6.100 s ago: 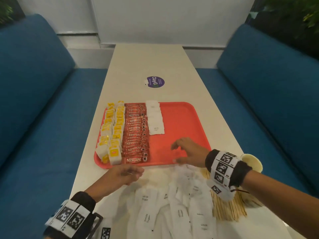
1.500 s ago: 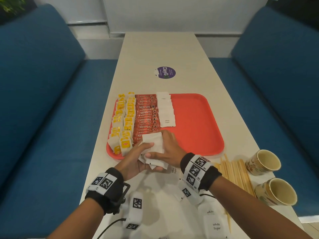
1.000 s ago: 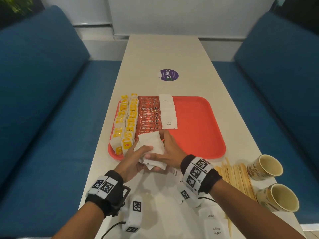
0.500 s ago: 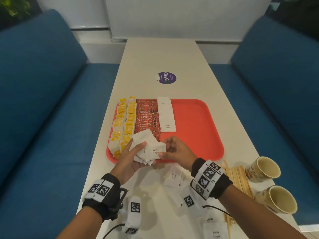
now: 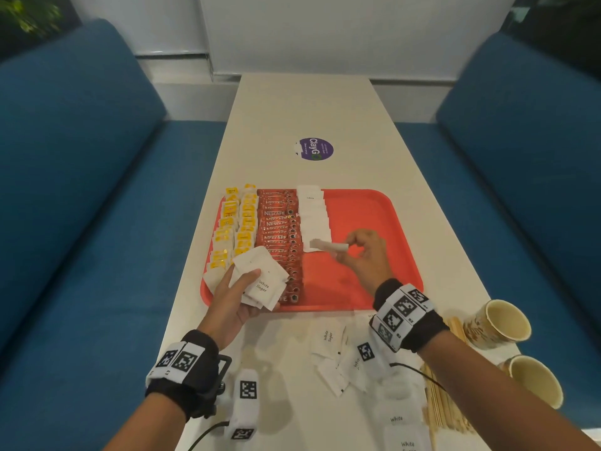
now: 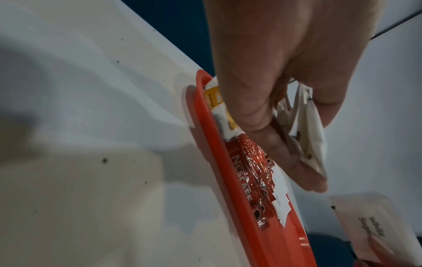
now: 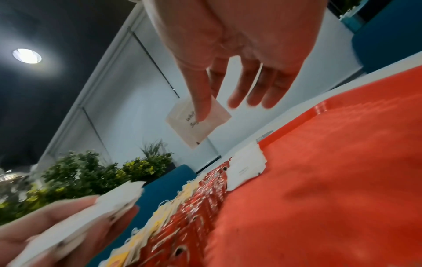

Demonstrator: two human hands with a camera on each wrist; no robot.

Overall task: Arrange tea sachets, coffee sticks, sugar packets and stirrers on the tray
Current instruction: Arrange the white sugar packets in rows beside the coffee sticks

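Sugar packets are being laid in a row on the red tray (image 5: pixel 374 222), just beside the coffee sticks (image 5: pixel 276 229). One sugar packet (image 5: pixel 328 245) is pinched by the right hand (image 5: pixel 364 255) and held over the near end of the sugar row (image 5: pixel 313 219), likely so it can be put down next. A small stack of packets (image 5: pixel 260 278) is gripped in the left hand (image 5: pixel 234 297), kept close for quick picking. More packets (image 5: pixel 328 336) and the stirrers (image 5: pixel 439 402) are left on the worktop (image 5: pixel 302 102), near the tray.

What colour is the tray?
Red-orange; the tray shows best in the head view.
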